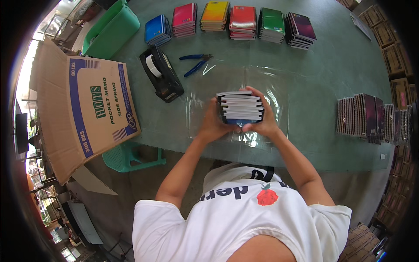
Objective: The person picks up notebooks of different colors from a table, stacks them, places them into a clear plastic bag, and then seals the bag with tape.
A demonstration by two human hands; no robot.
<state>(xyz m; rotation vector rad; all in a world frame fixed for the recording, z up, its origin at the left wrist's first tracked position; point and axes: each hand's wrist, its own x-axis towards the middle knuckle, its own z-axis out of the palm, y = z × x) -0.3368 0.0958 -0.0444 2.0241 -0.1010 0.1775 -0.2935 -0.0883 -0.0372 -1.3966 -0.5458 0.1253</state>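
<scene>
1. Cardboard carton, at nine o'clock from the hands, lies on its side with its flaps open at the left end of the desk; from this view its contents cannot be told. A green plastic bin stands beyond it at about ten o'clock.
2. Black tape dispenser and blue-handled pliers lie untouched at about eleven o'clock, just beside the far edge of the clear plastic sheet.
3. Left hand grips the left side of a stack of small notebooks; the stack is held just above, or resting on, the clear plastic sheet, at the near middle of the desk.
4. Right hand clasps the right side of the same stack, fingers curled over its top edge. Judged from this pose, the stack is gathered and squared but not yet wrapped: the sheet lies flat and open beneath it, and no tape shows on it.
5. Row of six coloured notebook piles runs along the far edge at twelve o'clock, from blue on the left to purple on the right; these appear to be supply yet to be drawn on.
6. Block of upright dark notebooks stands at three o'clock, well apart from the hands; whether these are finished bundles cannot be told.
</scene>
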